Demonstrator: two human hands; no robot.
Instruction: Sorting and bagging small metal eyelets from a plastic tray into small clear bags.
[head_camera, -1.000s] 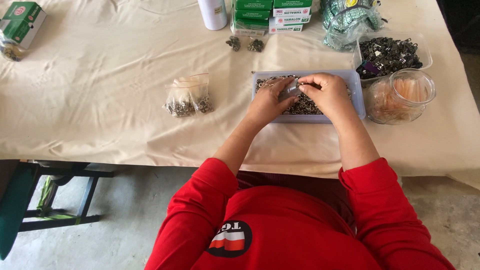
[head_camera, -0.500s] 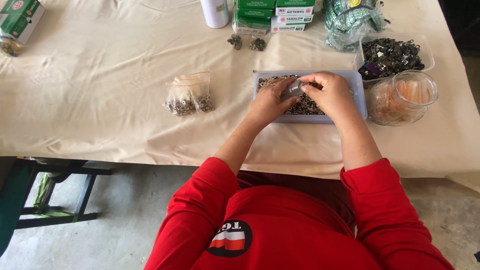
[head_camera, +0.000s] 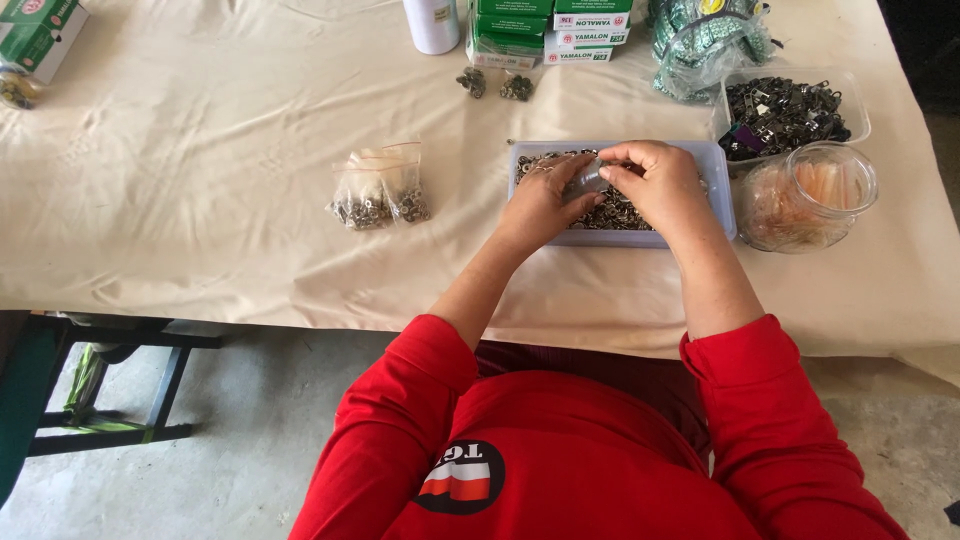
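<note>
A pale blue plastic tray (head_camera: 722, 190) full of small dark metal parts stands on the cloth-covered table. Both hands hover over it and together hold a small clear plastic bag (head_camera: 590, 178). My left hand (head_camera: 540, 200) pinches the bag's left side. My right hand (head_camera: 655, 180) grips its right side from above. The bag's contents are mostly hidden by my fingers.
Two filled small clear bags (head_camera: 380, 195) lie to the left of the tray. A clear jar (head_camera: 815, 195) and a clear tub of dark metal parts (head_camera: 790, 110) stand at the right. Green boxes (head_camera: 550, 30), a white bottle (head_camera: 432, 22) and a green packet bundle (head_camera: 705, 35) line the back. A beige cloth (head_camera: 200, 150) covers the table.
Both hands stay over the tray with the small bag, fingers shifting slightly. Nothing else on the table has moved.
</note>
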